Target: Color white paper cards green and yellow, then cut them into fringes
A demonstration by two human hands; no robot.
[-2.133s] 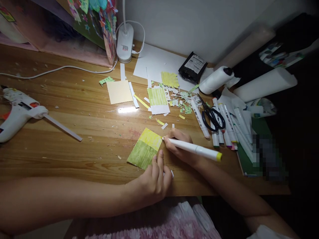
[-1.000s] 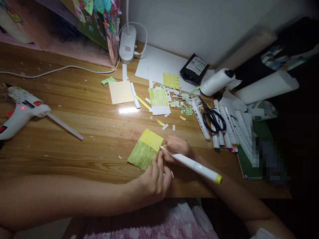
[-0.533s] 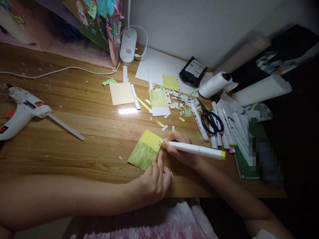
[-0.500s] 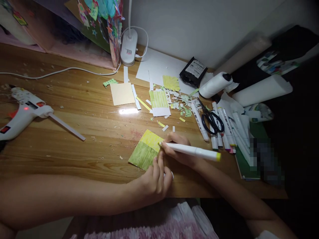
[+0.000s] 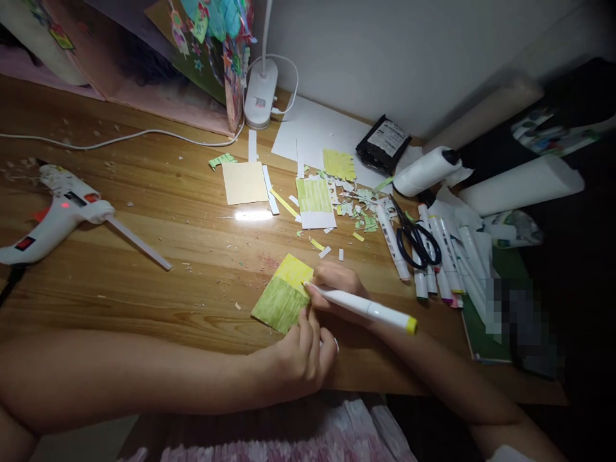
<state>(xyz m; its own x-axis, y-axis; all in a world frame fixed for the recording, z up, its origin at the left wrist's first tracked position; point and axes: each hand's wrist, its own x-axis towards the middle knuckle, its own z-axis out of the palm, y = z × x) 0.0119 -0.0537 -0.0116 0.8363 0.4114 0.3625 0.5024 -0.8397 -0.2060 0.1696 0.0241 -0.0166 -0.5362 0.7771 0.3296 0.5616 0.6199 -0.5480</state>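
A square card [image 5: 282, 301], yellow across its upper part and olive green below, lies tilted near the table's front edge. My right hand [image 5: 339, 289] grips a white marker [image 5: 368, 308] with a yellow end, its tip touching the yellow part. My left hand [image 5: 308, 353] is at the card's lower right corner, fingers curled, with a small white object, perhaps a marker cap, showing partly behind them. Beyond the card lie a green-striped white paper [image 5: 314, 202], a beige square [image 5: 245, 183] and a fringed yellow piece [image 5: 339, 165].
On the left is a white glue gun [image 5: 62, 208] with a glue stick. Black scissors [image 5: 416, 240] rest on several markers [image 5: 450, 263] at the right. Behind stand a lamp base [image 5: 261, 96], a black packet [image 5: 384, 144] and a white roll [image 5: 426, 172]. Paper scraps are scattered about.
The marker's tip has moved slightly left and down over the yellow part, and its rear end has swung lower. The whole view has shifted a little.
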